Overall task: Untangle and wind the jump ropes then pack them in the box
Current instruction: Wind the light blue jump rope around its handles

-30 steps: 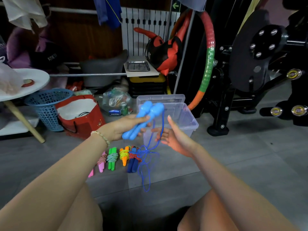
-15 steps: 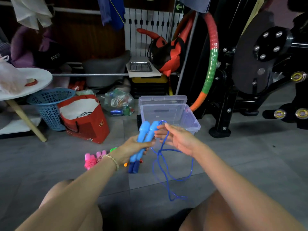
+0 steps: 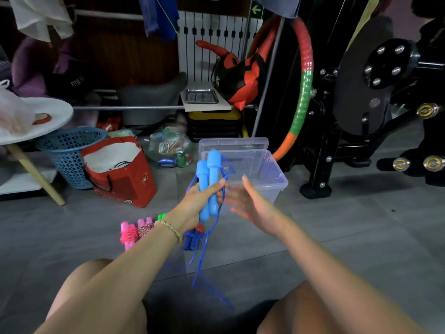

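Grey tiled floor (image 3: 337, 237), cluttered gym corner, FITNESS on dark cloth (image 3: 77, 81), PEPSI can (image 3: 166, 163), left fingers (image 3: 218, 188) clamped on blue handles (image 3: 213, 165), right fingers (image 3: 248, 188) apart

Grey tiled floor (image 3: 361, 237), cluttered dim gym corner.

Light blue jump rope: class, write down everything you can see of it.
The light blue jump rope has two plastic-looking handles side by side, nearly upright, gripped by the left hand. Its thin darker blue cord hangs down in loose loops, not yet wound. The open right hand is beside it; contact is unclear.
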Demonstrator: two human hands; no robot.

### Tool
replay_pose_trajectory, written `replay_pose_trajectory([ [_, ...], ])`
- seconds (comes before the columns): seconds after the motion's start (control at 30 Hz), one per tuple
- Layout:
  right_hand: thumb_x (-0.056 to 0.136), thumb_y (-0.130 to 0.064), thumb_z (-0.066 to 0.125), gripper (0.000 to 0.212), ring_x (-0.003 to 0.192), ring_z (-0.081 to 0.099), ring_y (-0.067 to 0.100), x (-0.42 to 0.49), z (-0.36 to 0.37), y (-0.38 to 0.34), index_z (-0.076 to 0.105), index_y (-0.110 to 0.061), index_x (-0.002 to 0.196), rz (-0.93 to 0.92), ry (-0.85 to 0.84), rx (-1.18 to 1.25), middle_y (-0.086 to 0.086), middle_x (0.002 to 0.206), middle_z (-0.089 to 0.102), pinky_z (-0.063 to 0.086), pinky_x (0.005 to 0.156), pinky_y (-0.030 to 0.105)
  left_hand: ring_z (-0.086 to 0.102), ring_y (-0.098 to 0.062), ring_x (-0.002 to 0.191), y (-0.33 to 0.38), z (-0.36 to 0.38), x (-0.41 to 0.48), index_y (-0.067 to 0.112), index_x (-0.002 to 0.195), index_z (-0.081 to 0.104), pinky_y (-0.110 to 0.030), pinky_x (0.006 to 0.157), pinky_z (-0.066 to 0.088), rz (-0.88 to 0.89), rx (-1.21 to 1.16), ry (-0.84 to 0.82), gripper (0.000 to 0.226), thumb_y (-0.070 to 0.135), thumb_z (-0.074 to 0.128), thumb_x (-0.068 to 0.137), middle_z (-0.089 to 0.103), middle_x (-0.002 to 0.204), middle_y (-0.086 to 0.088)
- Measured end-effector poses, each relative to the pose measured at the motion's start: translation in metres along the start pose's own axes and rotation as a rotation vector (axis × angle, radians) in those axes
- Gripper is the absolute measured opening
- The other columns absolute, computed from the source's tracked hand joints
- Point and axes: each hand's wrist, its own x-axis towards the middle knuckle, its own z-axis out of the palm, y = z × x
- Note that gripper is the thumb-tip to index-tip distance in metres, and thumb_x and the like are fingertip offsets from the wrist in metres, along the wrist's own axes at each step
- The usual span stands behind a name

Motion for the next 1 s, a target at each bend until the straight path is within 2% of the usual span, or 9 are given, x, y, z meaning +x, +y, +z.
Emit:
replay_pose_trajectory([
  [0.1,0.095,-0.057,0.021,0.059,0.103,0.062,0.008,-0.01,0.01,0.023,0.061,-0.018,0.112,0.134,-0.219,-0.02,-0.009,0.106,0.069,0.039,0.099,0.027,0.051,-0.004,0.046,0.015,0.0,0.008,0.005,0.087,0.064,-0.015,0.047,0.047,0.011,-0.051,0.038,0.009,0.014,0.063,0.088,0.055,0.06,0.0],
  [0.2,0.098,-0.043,0.037,0.038,0.075,0.055,-0.005,-0.019,0.019,0.024,0.057,-0.016,0.083,0.137,-0.246,-0.182,-0.018,0.074,0.061,0.038,0.085,0.019,0.051,-0.003,0.045,0.029,-0.006,0.015,0.005,0.084,0.062,-0.015,0.046,0.045,0.101,-0.04,0.111,0.005,0.007,0.063,0.088,0.059,0.068,-0.002],
  [0.33,0.097,-0.021,0.05,0.01,0.089,0.059,-0.01,-0.019,0.003,0.029,0.055,-0.018,0.089,0.125,-0.202,-0.494,-0.004,0.099,0.067,0.04,0.083,0.008,0.05,-0.004,0.042,0.047,-0.029,0.023,0.005,0.082,0.058,-0.015,0.044,0.044,0.194,-0.086,0.271,0.009,0.003,0.066,0.085,0.058,0.053,0.003],
  [0.4,0.098,-0.013,0.047,0.013,0.084,0.061,-0.011,-0.014,-0.004,0.027,0.06,-0.01,0.098,0.025,-0.129,-0.541,0.007,0.106,0.069,0.043,0.079,0.005,0.05,-0.004,0.042,0.04,-0.04,0.024,0.005,0.086,0.059,-0.016,0.045,0.045,0.2,-0.03,0.318,0.01,0.007,0.068,0.084,0.056,0.052,0.004],
  [0.5,0.097,-0.007,0.047,0.015,0.074,0.067,0.003,-0.006,0.001,0.016,0.061,-0.006,0.09,-0.088,0.007,-0.335,0.017,0.097,0.067,0.054,0.076,0.015,0.051,-0.004,0.044,0.016,-0.043,0.014,0.002,0.095,0.063,-0.016,0.047,0.047,0.143,0.121,0.278,0.018,0.016,0.069,0.085,0.058,0.062,0.0],
  [0.6,0.095,-0.008,0.052,0.011,0.073,0.071,0.009,-0.001,0.002,0.001,0.059,-0.009,0.086,-0.16,0.137,-0.051,0.009,0.088,0.07,0.057,0.07,0.019,0.053,-0.007,0.046,-0.012,-0.039,-0.002,0.011,0.088,0.061,-0.019,0.047,0.048,0.023,0.213,0.22,0.018,0.024,0.072,0.082,0.059,0.059,0.001],
  [0.7,0.092,-0.011,0.057,0.008,0.078,0.071,0.014,0.003,0.001,-0.01,0.058,-0.008,0.084,-0.182,0.178,0.109,0.005,0.087,0.073,0.055,0.067,0.019,0.056,-0.02,0.063,-0.033,-0.037,-0.01,0.008,0.1,0.06,-0.041,0.067,0.056,-0.056,0.24,0.105,0.054,0.039,0.085,0.063,0.063,0.079,-0.012],
  [0.87,0.093,-0.012,0.056,0.013,0.072,0.071,0.007,0.011,0.009,-0.022,0.057,-0.009,0.081,-0.173,0.181,0.272,0.0,0.078,0.074,0.054,0.062,0.015,0.051,-0.01,0.05,-0.037,-0.016,-0.014,0.01,0.092,0.057,-0.026,0.052,0.048,-0.01,0.312,0.02,0.019,0.016,0.072,0.083,0.062,0.067,-0.002],
  [1.0,0.092,-0.016,0.058,0.016,0.065,0.067,0.006,0.015,0.002,-0.019,0.053,-0.014,0.077,-0.174,0.324,0.34,0.0,0.08,0.07,0.055,0.064,0.019,0.048,-0.009,0.046,-0.024,-0.012,-0.01,0.011,0.087,0.055,-0.022,0.049,0.046,0.086,0.239,0.069,0.013,0.013,0.068,0.086,0.06,0.066,-0.001],
])
